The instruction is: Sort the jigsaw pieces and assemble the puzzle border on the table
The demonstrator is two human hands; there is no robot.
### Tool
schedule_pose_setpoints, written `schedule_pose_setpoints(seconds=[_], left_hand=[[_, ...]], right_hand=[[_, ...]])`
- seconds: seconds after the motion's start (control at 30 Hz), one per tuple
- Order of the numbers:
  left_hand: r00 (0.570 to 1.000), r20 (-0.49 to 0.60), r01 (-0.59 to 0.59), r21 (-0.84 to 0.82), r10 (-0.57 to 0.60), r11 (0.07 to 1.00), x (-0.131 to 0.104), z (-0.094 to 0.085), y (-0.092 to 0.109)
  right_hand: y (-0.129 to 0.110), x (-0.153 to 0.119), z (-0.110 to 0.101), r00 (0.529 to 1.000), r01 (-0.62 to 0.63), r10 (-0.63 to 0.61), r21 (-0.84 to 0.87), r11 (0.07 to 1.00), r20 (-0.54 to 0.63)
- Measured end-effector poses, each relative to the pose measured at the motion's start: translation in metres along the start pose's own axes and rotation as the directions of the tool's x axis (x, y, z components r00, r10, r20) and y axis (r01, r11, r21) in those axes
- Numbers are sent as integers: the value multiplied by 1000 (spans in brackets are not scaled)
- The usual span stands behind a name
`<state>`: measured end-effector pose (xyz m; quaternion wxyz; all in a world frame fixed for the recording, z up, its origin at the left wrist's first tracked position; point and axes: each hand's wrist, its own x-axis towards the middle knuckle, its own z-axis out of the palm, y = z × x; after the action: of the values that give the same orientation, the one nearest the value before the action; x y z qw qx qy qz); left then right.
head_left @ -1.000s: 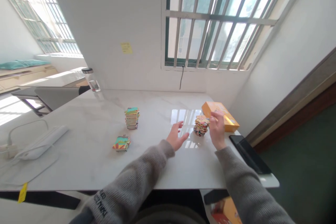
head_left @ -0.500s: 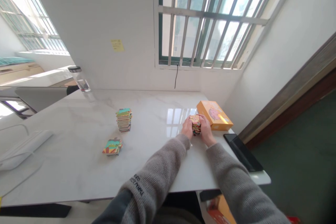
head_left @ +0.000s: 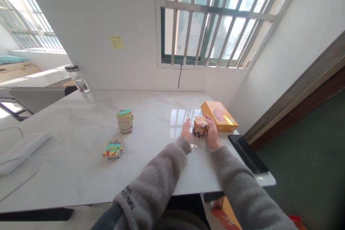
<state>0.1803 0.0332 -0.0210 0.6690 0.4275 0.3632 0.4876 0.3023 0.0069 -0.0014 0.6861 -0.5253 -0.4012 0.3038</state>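
A stack of colourful puzzle-like pieces [head_left: 199,126] stands on the white table between my hands, its layers uneven. My left hand [head_left: 186,130] is just left of it, fingers extended, with a small gap to the stack. My right hand [head_left: 212,133] rests against the stack's right side, its fingers partly hidden behind the stack. Farther left stands a taller stack of similar pieces [head_left: 125,121], and in front of it lies a shorter pile [head_left: 113,150] with a teal and red top piece.
An orange box [head_left: 219,116] sits behind my right hand. A black phone-like slab [head_left: 248,153] lies at the table's right edge. A clear bottle [head_left: 80,82] stands at the back left, and a white device with a cable [head_left: 23,152] lies at the left.
My left hand has come off the stack and moved slightly left. More of the stack shows now, and its layers look less even. The view has shifted slightly.
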Motion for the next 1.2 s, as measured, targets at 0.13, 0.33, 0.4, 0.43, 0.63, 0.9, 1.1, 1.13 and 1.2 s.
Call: schedule_pose_setpoints(seconds=[0.13, 0.33, 0.4, 0.43, 0.63, 0.9, 1.1, 1.13, 1.2], left_hand=[[996, -39, 77, 2, -77, 997, -23, -7, 17], [985, 24, 170, -74, -169, 983, -48, 4, 42], [982, 54, 183, -90, -179, 979, -51, 7, 45], [981, 66, 188, -99, -182, 977, -51, 7, 45], [983, 59, 181, -144, -174, 973, -48, 9, 42], [984, 61, 176, -180, -168, 968, -42, 11, 47], [976, 93, 212, -224, -196, 951, -36, 12, 48], [976, 97, 210, -219, -193, 953, -35, 12, 48], [976, 100, 208, -194, -191, 959, -32, 12, 47]], right_hand=[[-5, -14, -9, 994, -111, 112, 87, 990, -3], [-20, -38, -20, 982, -173, 184, 195, 966, -39], [-26, -47, -24, 977, -196, 210, 209, 958, -44], [-29, -52, -26, 975, -204, 218, 218, 954, -42], [-39, -70, -31, 968, -227, 247, 290, 930, -33], [-33, -65, -26, 966, -248, 257, 261, 933, 0], [-37, -61, -17, 953, -279, 303, 340, 898, -19], [-37, -59, -16, 953, -277, 302, 341, 898, -20], [-36, -56, -14, 955, -272, 295, 334, 903, -18]])
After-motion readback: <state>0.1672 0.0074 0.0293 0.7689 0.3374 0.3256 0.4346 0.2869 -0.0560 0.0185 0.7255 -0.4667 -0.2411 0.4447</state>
